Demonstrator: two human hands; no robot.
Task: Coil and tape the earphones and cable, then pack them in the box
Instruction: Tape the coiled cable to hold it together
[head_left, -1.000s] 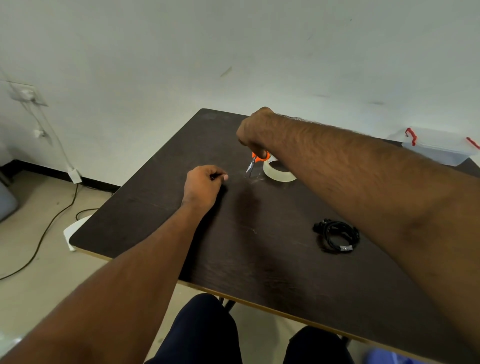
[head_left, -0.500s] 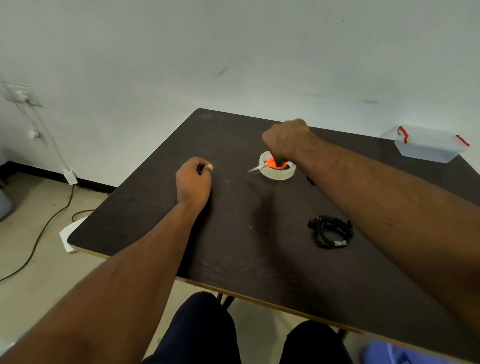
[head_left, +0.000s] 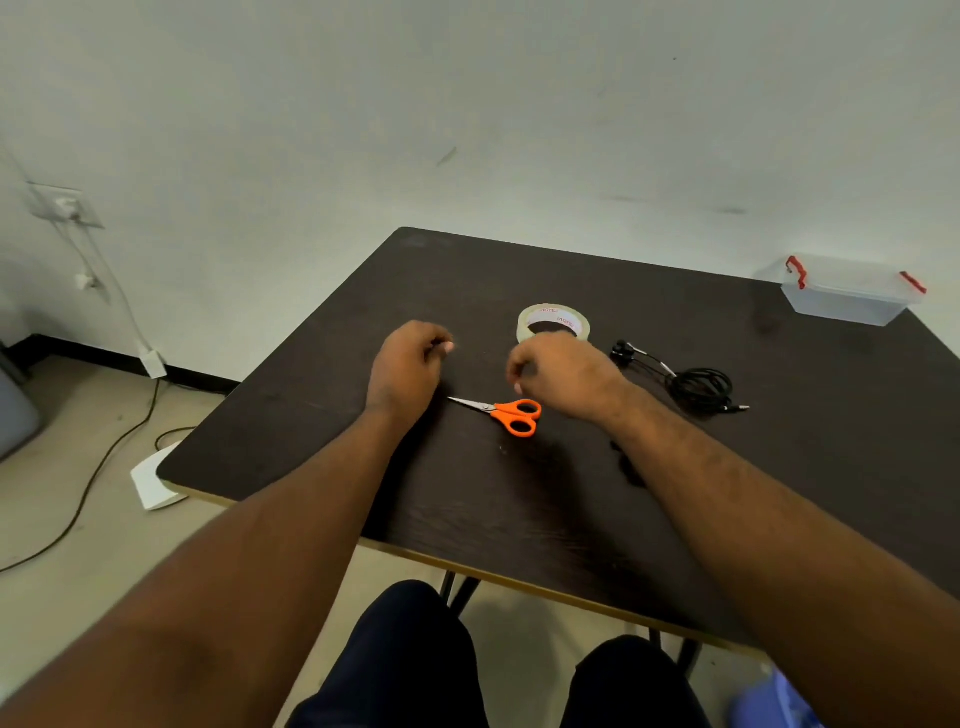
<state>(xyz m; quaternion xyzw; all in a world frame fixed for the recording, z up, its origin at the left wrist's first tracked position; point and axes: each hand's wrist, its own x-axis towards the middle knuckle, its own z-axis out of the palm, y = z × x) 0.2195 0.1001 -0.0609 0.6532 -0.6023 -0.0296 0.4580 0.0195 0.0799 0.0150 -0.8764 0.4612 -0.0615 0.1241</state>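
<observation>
While the coiled black earphones (head_left: 696, 385) lie on the dark table (head_left: 519, 499) right of centre, earbuds trailing toward the far left, the clear box (head_left: 849, 291) with red latches sits at the far right corner. A tape roll (head_left: 554, 322) lies flat just left of the earbuds. Orange-handled scissors (head_left: 506, 413) rest nearer, blades pointing left. The left hand (head_left: 408, 366) has its fingertips pinched together; whether it holds anything cannot be told. The right hand (head_left: 558, 376) hovers with fingers loosely curled, empty.

Soft, even indoor light, faint shadows, slight blur, wide-angle bending at edges.
</observation>
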